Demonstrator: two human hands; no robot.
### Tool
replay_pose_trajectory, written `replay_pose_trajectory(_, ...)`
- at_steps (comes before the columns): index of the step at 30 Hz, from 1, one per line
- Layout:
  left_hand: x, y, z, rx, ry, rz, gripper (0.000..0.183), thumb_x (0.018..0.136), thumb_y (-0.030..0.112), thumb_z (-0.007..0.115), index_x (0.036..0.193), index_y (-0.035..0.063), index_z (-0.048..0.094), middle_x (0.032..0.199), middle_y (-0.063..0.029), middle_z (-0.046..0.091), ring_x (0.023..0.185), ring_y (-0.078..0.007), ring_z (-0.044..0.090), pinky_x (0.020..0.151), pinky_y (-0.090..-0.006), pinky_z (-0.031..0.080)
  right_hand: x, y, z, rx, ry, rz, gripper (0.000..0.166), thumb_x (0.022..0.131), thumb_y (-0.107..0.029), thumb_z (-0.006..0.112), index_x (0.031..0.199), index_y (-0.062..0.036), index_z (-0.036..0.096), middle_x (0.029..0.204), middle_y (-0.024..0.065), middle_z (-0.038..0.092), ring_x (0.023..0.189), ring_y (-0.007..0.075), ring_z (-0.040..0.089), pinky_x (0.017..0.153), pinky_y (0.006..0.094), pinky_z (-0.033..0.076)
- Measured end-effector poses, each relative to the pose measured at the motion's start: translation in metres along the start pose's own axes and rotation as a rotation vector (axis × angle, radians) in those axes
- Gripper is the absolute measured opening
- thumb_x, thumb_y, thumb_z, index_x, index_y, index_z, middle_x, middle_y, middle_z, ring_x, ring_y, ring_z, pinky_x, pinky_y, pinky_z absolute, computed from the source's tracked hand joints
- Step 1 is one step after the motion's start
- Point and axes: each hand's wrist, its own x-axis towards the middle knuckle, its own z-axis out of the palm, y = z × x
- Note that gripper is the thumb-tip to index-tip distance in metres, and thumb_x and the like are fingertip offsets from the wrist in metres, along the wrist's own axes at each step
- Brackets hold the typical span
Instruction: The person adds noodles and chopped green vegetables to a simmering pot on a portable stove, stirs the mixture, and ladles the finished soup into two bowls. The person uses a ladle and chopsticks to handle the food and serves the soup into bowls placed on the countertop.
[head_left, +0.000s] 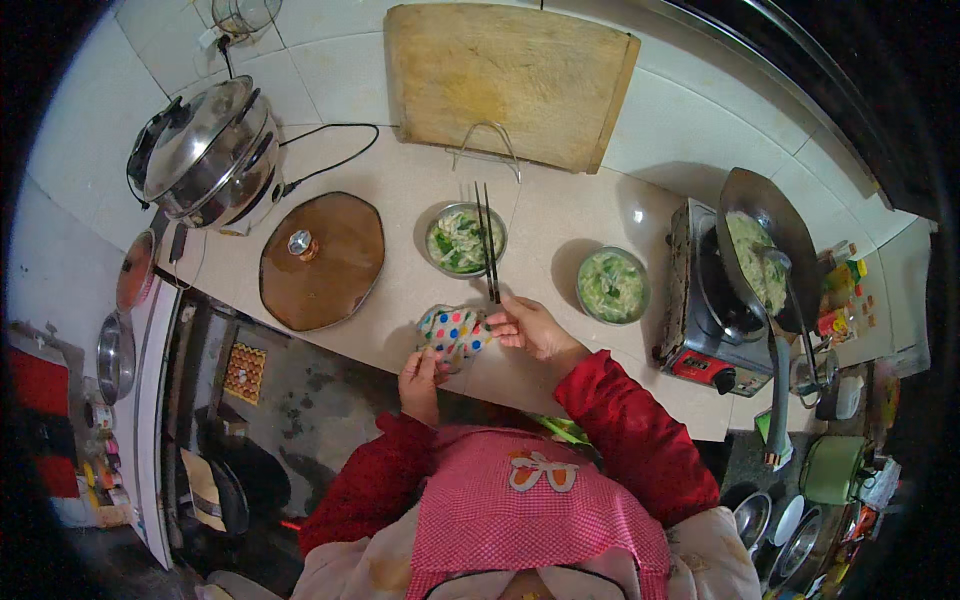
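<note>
My left hand (421, 382) pinches the lower left edge of a white cloth with coloured dots (453, 334). Its right edge lies between the fingers of my right hand (536, 328). Just beyond the cloth, a metal bowl (430, 259) contains noodle-like strips and leafy greens (459, 238). Two dark chopsticks (487, 244) lie across this bowl's right side, their near ends close to my right thumb; contact there is unclear. A second metal bowl (646, 304) with similar food (612, 283) stands farther right on the counter (525, 382).
A wok (799, 247) with food and a ladle sits tilted on a gas stove (716, 337), its handle (780, 397) jutting toward me. At left are a brown lid (326, 277) and a corded steel pot (210, 161). A wooden cutting board (510, 82) leans against the wall.
</note>
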Motion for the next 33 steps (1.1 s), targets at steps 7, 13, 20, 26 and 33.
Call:
replay_pose_trajectory(7,0.021,0.001,0.007,1.024,-0.045,0.849,0.044,0.076,0.012,0.068,0.117,0.0061,0.053,0.107,-0.0124,0.057,0.098,-0.0285,0.052,0.087,-0.0411,0.042,-0.073,0.049,-0.025,0.000,0.139,-0.071,0.034,0.095,-0.034,0.051,0.113,-0.0047,0.054,0.082,0.0028,0.061,0.068,0.0106,0.057,0.057,0.0230,0.047)
replay_pose_trajectory(13,0.056,-0.034,-0.004,1.217,-0.442,0.763,0.031,0.077,0.008,0.065,0.107,0.0043,0.060,0.103,-0.0194,0.056,0.089,-0.0312,0.054,0.077,-0.0369,0.044,-0.141,0.095,-0.030,0.069,0.256,-0.113,0.031,0.096,-0.032,0.048,0.111,-0.0063,0.056,0.082,0.0014,0.062,0.067,0.0096,0.056,0.058,0.0217,0.045)
replay_pose_trajectory(20,-0.052,-0.031,0.067,0.989,-0.915,0.434,0.024,0.083,0.017,0.067,0.076,-0.0013,0.053,0.057,-0.0118,0.046,0.052,-0.0151,0.039,0.048,-0.0334,0.036,-0.220,0.152,-0.010,0.115,0.420,-0.242,0.036,0.096,-0.033,0.048,0.118,-0.0052,0.052,0.092,0.0004,0.060,0.078,0.0082,0.056,0.064,0.0217,0.046)
replay_pose_trajectory(26,-0.169,-0.069,0.103,1.025,-1.544,0.358,0.018,0.088,0.013,0.053,0.100,0.0019,0.060,0.077,-0.0196,0.061,0.069,-0.0323,0.062,0.061,-0.0386,0.047,-0.294,0.249,0.002,0.246,0.840,-0.535,0.021,0.089,-0.018,0.060,0.105,-0.0040,0.060,0.082,-0.0007,0.059,0.067,0.0073,0.053,0.058,0.0212,0.044)
replay_pose_trajectory(33,-0.252,-0.101,0.097,1.016,-1.727,0.381,0.017,0.085,0.016,0.062,0.091,-0.0004,0.061,0.069,-0.0153,0.060,0.062,-0.0219,0.062,0.056,-0.0326,0.046,-0.393,0.321,0.017,0.646,1.226,-0.612,0.004,0.088,-0.011,0.060,0.087,-0.0084,0.057,0.068,-0.0028,0.056,0.052,0.0065,0.050,0.046,0.0213,0.039)
